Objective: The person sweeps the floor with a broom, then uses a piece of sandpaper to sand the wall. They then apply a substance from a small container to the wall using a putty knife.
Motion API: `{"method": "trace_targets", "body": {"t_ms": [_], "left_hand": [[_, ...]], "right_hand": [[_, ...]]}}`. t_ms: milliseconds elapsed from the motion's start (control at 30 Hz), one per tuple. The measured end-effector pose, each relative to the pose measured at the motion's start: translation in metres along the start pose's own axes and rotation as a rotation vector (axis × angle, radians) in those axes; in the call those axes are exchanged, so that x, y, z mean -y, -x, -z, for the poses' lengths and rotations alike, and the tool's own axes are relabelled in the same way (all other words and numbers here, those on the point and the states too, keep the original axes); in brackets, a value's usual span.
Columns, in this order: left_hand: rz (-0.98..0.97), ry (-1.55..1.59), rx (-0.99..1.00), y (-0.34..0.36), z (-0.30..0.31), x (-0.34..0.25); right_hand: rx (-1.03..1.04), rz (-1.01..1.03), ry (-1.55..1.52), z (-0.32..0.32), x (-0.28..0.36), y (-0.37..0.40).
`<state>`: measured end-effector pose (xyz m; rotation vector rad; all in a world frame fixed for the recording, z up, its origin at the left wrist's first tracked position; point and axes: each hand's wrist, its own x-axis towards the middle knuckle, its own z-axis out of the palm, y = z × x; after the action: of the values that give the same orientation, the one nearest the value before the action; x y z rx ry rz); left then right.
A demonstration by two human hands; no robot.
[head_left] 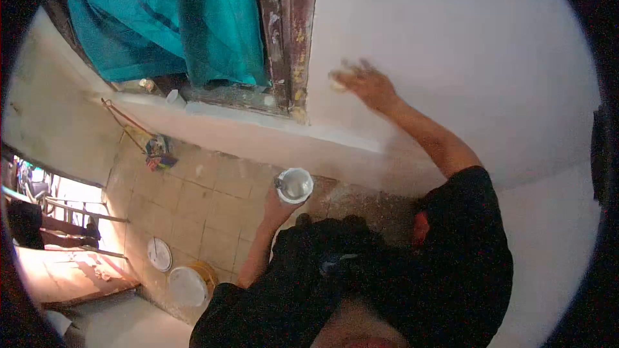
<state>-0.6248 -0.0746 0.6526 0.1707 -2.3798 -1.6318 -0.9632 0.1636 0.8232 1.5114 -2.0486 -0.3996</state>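
My left hand (282,209) is wrapped round a small white tub (296,185), held upright at waist height over the floor. Pale, greyish-white contents show inside it. Up at the white wall (438,38), my right hand (367,87) is raised beside the window frame, blurred by motion. A small pale object (338,84) shows under its fingers, close against the wall; its kind I cannot make out. The worn wooden window frame (298,45) has flaking brown paint with yellow patches.
A teal curtain (161,19) hangs in the window. On the sill (245,115) stands a white cup (173,96). A yellow bucket (207,275) and a round white lid (159,254) are on the tiled floor (184,203). A person's legs (68,229) show at the doorway.
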Motion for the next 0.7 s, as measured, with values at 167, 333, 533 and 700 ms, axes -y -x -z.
{"method": "trace_targets", "body": {"t_ms": [167, 333, 533, 700], "left_hand": [[0.04, 0.063, -0.009, 0.004, 0.008, -0.006], [-0.011, 0.13, -0.07, 0.002, -0.001, -0.011], [0.023, 0.104, 0.011, 0.004, 0.003, -0.011], [0.124, 0.021, -0.024, 0.016, 0.004, -0.011]], "right_hand": [[-0.441, -0.464, 0.464, 0.165, -0.089, -0.049], [-0.256, -0.434, 0.224, 0.056, -0.036, -0.02], [0.235, -0.274, -0.171, -0.066, 0.069, 0.114], [0.251, -0.415, -0.177, 0.013, -0.014, 0.104]]}}
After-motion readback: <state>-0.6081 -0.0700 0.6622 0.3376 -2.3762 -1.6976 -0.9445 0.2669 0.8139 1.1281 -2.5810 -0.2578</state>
